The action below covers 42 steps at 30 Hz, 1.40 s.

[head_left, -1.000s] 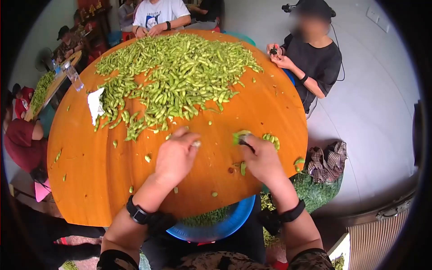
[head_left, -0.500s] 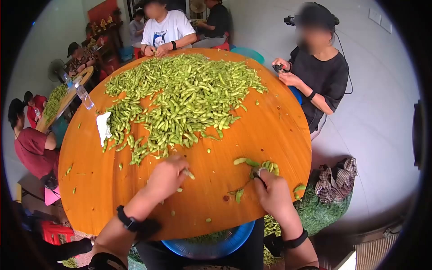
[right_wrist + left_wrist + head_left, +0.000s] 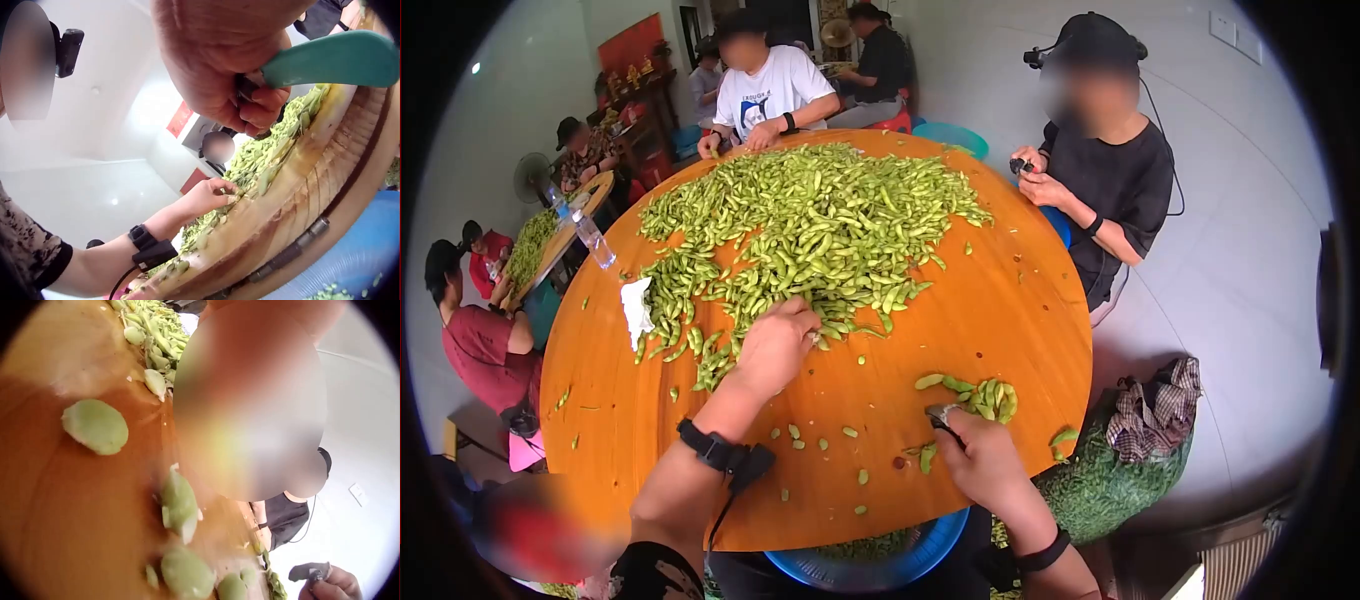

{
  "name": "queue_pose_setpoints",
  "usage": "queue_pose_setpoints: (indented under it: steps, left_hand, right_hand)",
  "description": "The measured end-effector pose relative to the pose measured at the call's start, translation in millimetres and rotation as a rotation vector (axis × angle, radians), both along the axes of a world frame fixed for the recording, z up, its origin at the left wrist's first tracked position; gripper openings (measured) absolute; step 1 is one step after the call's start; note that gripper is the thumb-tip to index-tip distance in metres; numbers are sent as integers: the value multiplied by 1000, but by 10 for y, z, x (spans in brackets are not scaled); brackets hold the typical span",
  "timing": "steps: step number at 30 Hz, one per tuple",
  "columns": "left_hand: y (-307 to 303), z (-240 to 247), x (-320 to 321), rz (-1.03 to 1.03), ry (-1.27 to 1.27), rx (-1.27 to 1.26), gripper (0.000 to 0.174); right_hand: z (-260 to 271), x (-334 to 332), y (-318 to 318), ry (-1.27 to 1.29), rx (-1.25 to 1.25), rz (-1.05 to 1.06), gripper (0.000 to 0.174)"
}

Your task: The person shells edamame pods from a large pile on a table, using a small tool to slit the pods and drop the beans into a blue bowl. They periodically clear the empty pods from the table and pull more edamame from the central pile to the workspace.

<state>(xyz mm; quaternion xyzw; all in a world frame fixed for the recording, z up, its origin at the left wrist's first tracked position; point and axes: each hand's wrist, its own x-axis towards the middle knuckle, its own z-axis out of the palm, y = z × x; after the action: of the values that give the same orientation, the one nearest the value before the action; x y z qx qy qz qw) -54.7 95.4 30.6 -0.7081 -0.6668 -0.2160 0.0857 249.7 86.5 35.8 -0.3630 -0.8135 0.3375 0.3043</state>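
Note:
My left hand (image 3: 775, 345) reaches to the near edge of the pile of green soybean pods (image 3: 830, 220), fingers curled down among the pods. In the right wrist view its thumb and forefinger come together at the pile; I cannot tell whether a pod is between them. My right hand (image 3: 990, 465) grips a small tool with a flat teal handle (image 3: 331, 62) and a metal part, held over the table's near right. Beside it lies a small group of pods (image 3: 996, 398). Several loose shelled beans (image 3: 95, 427) lie on the wood below my left hand.
The round wooden table (image 3: 640, 440) has a blue basin (image 3: 870, 560) under its near edge. A white tissue (image 3: 637, 306) and a bottle (image 3: 594, 238) are at the left. People sit around, one in black (image 3: 1110, 190) at the right. A green sack (image 3: 1115, 480) stands on the floor.
My left hand has moved forward to the pile from the bare wood. More loose beans lie on the table where it was. My right hand has shifted slightly nearer to me, still holding the tool.

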Motion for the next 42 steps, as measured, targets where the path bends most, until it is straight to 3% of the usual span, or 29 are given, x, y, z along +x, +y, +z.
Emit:
queue_pose_setpoints:
  steps: [2,4,5,7,10,11,15,22,28,30,36,39,42]
  left_hand:
    - [-149,48,128,20,-73,-18,21]
    - [-376,125,355,-34,-591,-161,25]
    - [-485,142,472,-40,-590,-166,25]
    - [-676,119,668,-78,-1129,-330,35]
    - [-797,-83,715,-205,-1080,-197,46]
    - [-818,-103,707,-241,-932,-142,47]
    - [-833,-251,707,-260,-749,-67,54]
    - [-859,-274,735,-207,-694,-13,45]
    - [-852,-328,733,-221,-883,-90,36]
    - [-834,-342,699,-270,-1179,-197,38]
    - [-795,-221,585,-203,-1457,-501,32]
    - [-751,-255,502,-255,-1844,-542,32]
    - [-767,-230,515,-262,-1752,-441,29]
  right_hand:
    - [1,-103,12,49,-3,22,9]
    - [-11,-225,40,138,-205,126,11]
    - [27,-305,27,139,-207,119,11]
    - [95,-461,-13,197,-645,94,11]
    - [14,-570,-51,240,-713,162,12]
    - [14,-587,-80,233,-713,164,12]
    - [-9,-607,-174,284,-819,102,10]
    - [-112,-686,-252,345,-822,68,11]
    - [-118,-740,-272,441,-802,19,14]
    - [-120,-732,-281,420,-797,15,14]
    - [-250,-685,-222,406,-939,24,12]
    - [-259,-706,-191,414,-984,2,10]
    - [-280,-715,-192,431,-998,-14,10]
